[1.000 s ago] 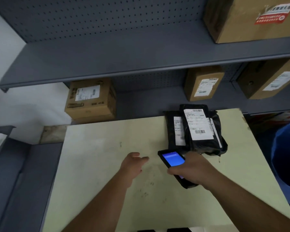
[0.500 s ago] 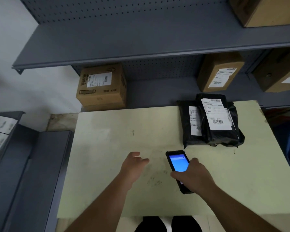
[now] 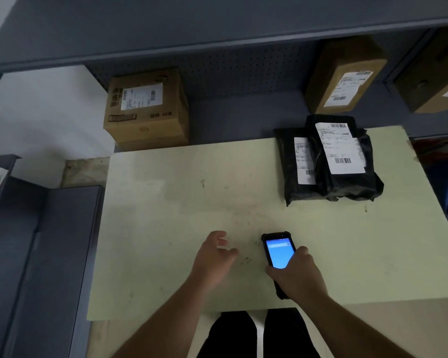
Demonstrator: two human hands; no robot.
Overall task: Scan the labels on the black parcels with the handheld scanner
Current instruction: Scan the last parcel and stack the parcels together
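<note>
Parcels, black and stacked two deep, lie at the far right of the pale table, the upper overlapping the lower, both white labels facing up. Their wrinkled plastic skins look soft, light and probably slippery, so a pinch at a loose corner should shift them without creasing a barcode. Bare tabletop stretches between stack and hands; the stack's far edge sits at the table's far edge. Handheld scanner, screen lit, sits clamped in the right hand. Left hand hovers just beside it, fingers loosely apart, holding nothing.
</note>
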